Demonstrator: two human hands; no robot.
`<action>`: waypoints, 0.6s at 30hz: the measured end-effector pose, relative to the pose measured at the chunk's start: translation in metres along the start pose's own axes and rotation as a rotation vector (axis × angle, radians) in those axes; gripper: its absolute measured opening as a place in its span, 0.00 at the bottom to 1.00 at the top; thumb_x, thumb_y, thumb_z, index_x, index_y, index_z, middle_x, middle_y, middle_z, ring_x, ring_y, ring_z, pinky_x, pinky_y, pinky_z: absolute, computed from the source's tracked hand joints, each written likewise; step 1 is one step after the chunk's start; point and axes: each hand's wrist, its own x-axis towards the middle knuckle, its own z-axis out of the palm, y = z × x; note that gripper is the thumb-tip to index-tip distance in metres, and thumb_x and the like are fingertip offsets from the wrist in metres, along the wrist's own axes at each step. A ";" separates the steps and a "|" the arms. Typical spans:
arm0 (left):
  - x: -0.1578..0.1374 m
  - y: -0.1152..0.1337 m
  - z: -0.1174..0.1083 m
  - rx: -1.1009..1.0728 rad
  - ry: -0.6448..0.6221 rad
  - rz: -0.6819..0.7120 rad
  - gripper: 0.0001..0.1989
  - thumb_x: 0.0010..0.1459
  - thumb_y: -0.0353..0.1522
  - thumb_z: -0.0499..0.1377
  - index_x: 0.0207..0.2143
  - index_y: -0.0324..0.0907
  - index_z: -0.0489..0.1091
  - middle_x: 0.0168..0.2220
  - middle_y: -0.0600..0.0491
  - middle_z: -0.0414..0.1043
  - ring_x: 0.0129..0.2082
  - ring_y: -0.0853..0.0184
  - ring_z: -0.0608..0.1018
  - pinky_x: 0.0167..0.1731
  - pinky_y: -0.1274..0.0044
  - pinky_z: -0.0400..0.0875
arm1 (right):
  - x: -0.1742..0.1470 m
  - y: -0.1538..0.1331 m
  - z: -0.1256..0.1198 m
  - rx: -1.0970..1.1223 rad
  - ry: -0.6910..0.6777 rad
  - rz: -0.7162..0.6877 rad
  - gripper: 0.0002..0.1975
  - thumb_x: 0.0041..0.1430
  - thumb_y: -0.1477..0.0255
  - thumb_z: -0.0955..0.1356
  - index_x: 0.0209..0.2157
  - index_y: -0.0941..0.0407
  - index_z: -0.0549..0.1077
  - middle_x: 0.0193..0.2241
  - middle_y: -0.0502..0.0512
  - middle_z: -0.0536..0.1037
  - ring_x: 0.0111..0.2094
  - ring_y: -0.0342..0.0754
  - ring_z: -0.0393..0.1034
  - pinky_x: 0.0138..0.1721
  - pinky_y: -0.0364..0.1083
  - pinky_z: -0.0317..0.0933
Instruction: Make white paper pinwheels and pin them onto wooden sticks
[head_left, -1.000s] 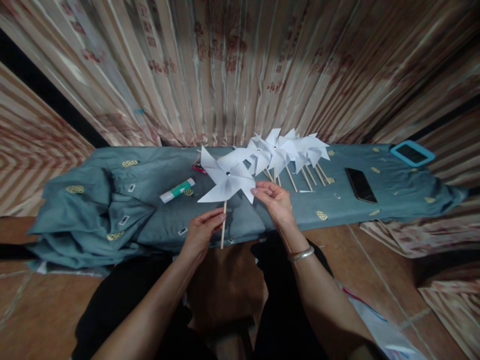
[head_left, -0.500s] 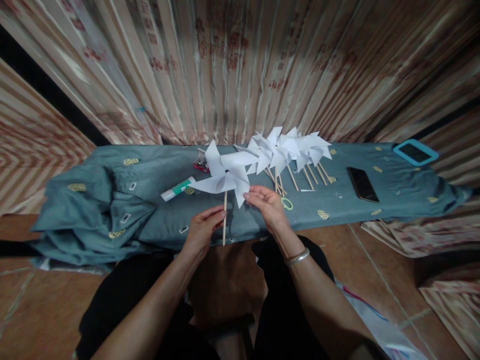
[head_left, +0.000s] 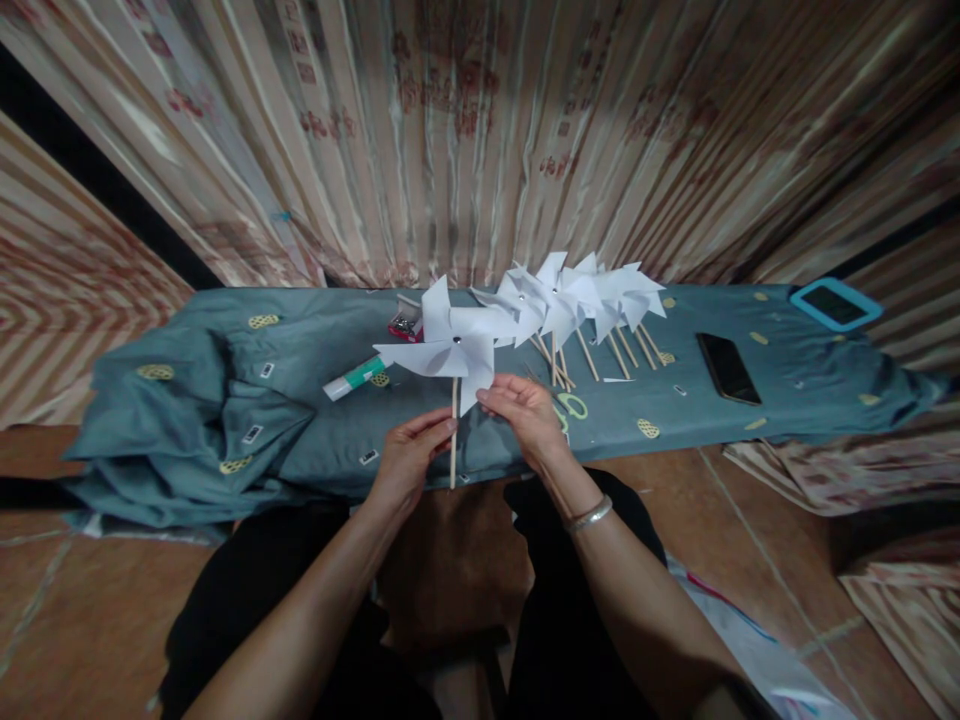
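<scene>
A white paper pinwheel [head_left: 442, 358] with a dark pin at its centre stands upright on a thin wooden stick in front of me. My left hand [head_left: 409, 455] pinches that stick below the blades. With thumb and fingers closed, my right hand [head_left: 523, 412] holds the tip of the pinwheel's lower blade. Behind it, several finished-looking white pinwheels [head_left: 559, 300] lie overlapping on the cloth, their sticks pointing towards me. Scissors with light green handles [head_left: 574, 404] lie just beyond my right hand, partly hidden by it.
A green-and-white glue stick [head_left: 354, 379] and a small red box of pins [head_left: 405, 328] lie left of the pinwheels. To the right are a dark phone [head_left: 727, 367] and a blue-framed tablet [head_left: 836, 304]. A grey-green cloth [head_left: 315, 330] covers the narrow table; pleated curtains [head_left: 480, 150] hang behind.
The held pinwheel's blades have turned slightly clockwise, the lower blade's tip shifting left. My right hand has moved left with it; my left hand still grips the stick.
</scene>
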 end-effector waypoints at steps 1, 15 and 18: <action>0.000 0.000 0.000 0.003 0.004 -0.002 0.23 0.25 0.37 0.75 0.28 0.39 0.79 0.26 0.52 0.78 0.27 0.70 0.75 0.33 0.77 0.68 | 0.000 0.000 0.001 0.002 -0.007 0.000 0.20 0.27 0.66 0.80 0.26 0.55 0.76 0.20 0.46 0.76 0.21 0.40 0.66 0.26 0.41 0.61; 0.000 -0.001 0.000 -0.017 -0.010 -0.007 0.22 0.25 0.36 0.75 0.28 0.39 0.78 0.25 0.54 0.77 0.26 0.71 0.74 0.33 0.77 0.69 | -0.003 0.001 0.008 -0.010 -0.056 0.003 0.21 0.27 0.61 0.79 0.26 0.54 0.77 0.20 0.47 0.77 0.23 0.42 0.69 0.30 0.43 0.64; 0.001 -0.001 0.000 -0.018 0.002 -0.006 0.22 0.25 0.36 0.75 0.28 0.39 0.78 0.25 0.53 0.77 0.26 0.71 0.75 0.33 0.77 0.69 | -0.003 0.000 0.007 0.004 -0.054 0.005 0.20 0.28 0.61 0.79 0.25 0.54 0.76 0.21 0.47 0.77 0.23 0.41 0.68 0.29 0.42 0.64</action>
